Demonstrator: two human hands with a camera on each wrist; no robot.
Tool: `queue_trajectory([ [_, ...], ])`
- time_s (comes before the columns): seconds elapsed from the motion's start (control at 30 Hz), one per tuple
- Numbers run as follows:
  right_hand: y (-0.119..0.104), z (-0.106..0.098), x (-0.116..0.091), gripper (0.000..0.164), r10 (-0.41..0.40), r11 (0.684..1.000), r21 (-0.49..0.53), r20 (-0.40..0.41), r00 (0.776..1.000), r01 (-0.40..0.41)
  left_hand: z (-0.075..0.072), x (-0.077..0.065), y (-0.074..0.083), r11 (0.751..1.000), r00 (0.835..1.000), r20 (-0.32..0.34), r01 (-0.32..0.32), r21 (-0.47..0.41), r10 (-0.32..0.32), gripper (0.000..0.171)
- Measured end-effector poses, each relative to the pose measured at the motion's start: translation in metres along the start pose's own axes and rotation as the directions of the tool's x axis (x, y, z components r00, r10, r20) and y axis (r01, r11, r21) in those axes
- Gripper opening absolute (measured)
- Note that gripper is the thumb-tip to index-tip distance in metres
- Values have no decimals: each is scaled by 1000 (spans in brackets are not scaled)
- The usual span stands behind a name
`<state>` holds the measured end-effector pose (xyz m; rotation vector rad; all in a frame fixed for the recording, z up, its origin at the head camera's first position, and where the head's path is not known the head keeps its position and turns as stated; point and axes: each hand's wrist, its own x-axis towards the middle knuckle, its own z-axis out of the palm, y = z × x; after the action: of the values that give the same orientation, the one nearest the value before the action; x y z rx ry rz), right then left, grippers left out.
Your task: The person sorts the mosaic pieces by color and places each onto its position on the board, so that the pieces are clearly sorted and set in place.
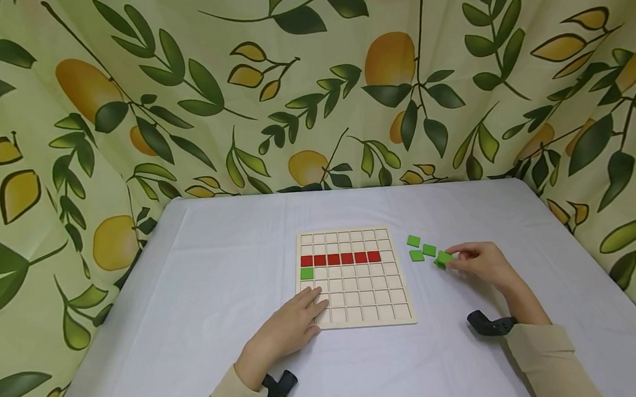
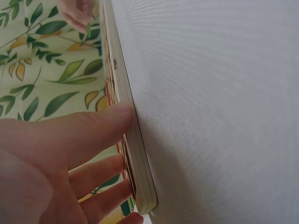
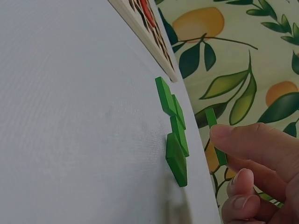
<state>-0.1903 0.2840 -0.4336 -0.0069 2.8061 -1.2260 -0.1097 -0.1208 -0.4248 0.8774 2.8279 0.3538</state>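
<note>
A pale wooden grid board (image 1: 367,298) lies on the white table. Six compartments in its third row hold a line of red square tiles (image 1: 334,259); one green tile (image 1: 306,274) sits in the leftmost compartment below them. My left hand (image 1: 287,325) rests with straight fingers on the board's lower left corner, the thumb against its near edge (image 2: 133,140). Right of the board, my right hand (image 1: 483,263) pinches a green square tile (image 3: 217,140) between thumb and fingers, lifted off the table. Several loose green tiles (image 3: 176,158) lie on the cloth beneath and beside it.
White cloth (image 1: 202,280) covers the table all around the board. A curtain with fruit and leaf print (image 1: 311,100) hangs behind the table's far edge and along both sides. Black devices (image 1: 490,323) are strapped at both wrists.
</note>
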Motion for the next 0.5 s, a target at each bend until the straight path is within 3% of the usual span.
queue_trajectory([
  [0.5,-15,5,4,36,-2,1000,-26,-5,1000,1,0,1,0,1000,1000,-9,-4,0,4,46],
])
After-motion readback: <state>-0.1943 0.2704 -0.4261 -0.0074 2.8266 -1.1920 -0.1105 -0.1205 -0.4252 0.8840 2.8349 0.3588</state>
